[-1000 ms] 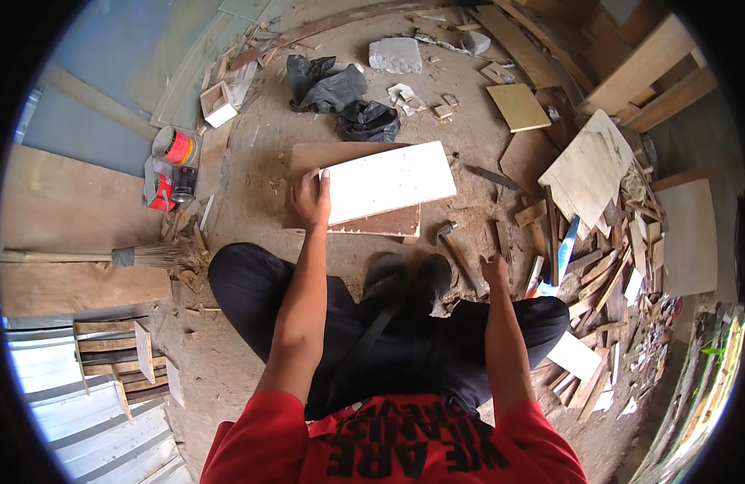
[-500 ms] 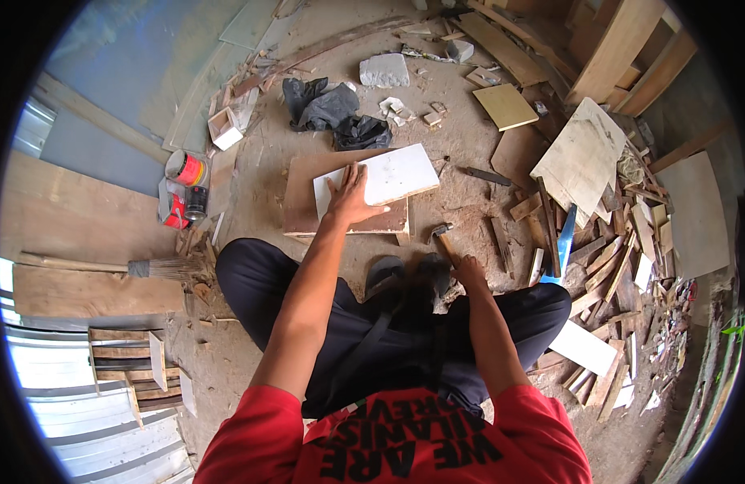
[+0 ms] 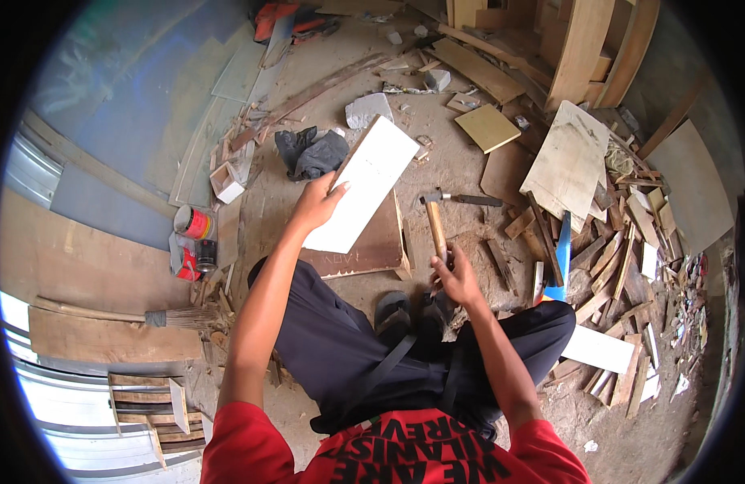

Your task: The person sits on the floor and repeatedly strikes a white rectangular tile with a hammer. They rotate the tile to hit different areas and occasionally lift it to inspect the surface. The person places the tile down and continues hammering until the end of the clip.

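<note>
My left hand (image 3: pixel 317 202) is closed on the left edge of a white board (image 3: pixel 368 181), thumb lying over its face. The board is held up at a slant above a brown wooden box-like piece (image 3: pixel 380 238) on the floor, hiding part of it. In my right hand (image 3: pixel 455 274) is a hammer (image 3: pixel 435 226), gripped low on its wooden handle with the head up. Just beyond the hammer head, a dark narrow tool (image 3: pixel 477 199) lies on the ground; its exact kind is unclear.
Scrap wood (image 3: pixel 618 266) is heaped at the right, with a blue-bladed handsaw (image 3: pixel 561 254) in it. Black plastic bags (image 3: pixel 312 152) and a pale block (image 3: pixel 369 110) lie beyond the box. Paint cans (image 3: pixel 193 222) and a stick broom (image 3: pixel 158 318) are at the left.
The white board has been lifted off the brown piece and turned steeper by my left hand. My right hand has raised the hammer, moving it forward and bringing it upright.
</note>
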Demonstrator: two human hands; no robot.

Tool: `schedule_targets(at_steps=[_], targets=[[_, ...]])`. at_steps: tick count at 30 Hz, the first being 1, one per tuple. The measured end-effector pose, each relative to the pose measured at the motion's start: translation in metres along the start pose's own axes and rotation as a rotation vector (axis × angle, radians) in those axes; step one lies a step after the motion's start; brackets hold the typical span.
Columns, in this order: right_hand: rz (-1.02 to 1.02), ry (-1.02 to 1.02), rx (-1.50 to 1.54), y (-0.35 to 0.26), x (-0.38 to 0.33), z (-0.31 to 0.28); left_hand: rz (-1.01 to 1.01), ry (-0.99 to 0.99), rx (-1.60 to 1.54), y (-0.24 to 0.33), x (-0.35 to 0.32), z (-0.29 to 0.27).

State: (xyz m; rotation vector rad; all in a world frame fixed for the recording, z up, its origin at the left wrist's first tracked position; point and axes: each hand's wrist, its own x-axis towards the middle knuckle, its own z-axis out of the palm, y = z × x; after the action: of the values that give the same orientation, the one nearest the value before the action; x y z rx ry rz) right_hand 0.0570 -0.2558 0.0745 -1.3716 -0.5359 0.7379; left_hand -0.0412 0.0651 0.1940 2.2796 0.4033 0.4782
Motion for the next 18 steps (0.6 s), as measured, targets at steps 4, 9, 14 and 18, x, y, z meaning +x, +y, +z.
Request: schedule_targets(at_steps=[4, 9, 14, 18], targets=[[-0.027, -0.036, 0.198, -0.069, -0.032, 0.050, -0.028, 0.101, -0.192, 0.026, -0.028, -0.002], [-0.222, 0.188, -0.208, -0.069, -0.017, 0.080, -0.049, 0.145, 0.007, 0.030, -0.054, 0.013], [-0.131, 0.134, -0.323, -0.083, -0.015, 0.091, -0.064, 0.209, 0.143, 0.054, -0.071, 0.020], [-0.342, 0.181, -0.432, -0.038, -0.014, 0.100, -0.138, 0.130, 0.205, 0.045, -0.073, 0.020]])
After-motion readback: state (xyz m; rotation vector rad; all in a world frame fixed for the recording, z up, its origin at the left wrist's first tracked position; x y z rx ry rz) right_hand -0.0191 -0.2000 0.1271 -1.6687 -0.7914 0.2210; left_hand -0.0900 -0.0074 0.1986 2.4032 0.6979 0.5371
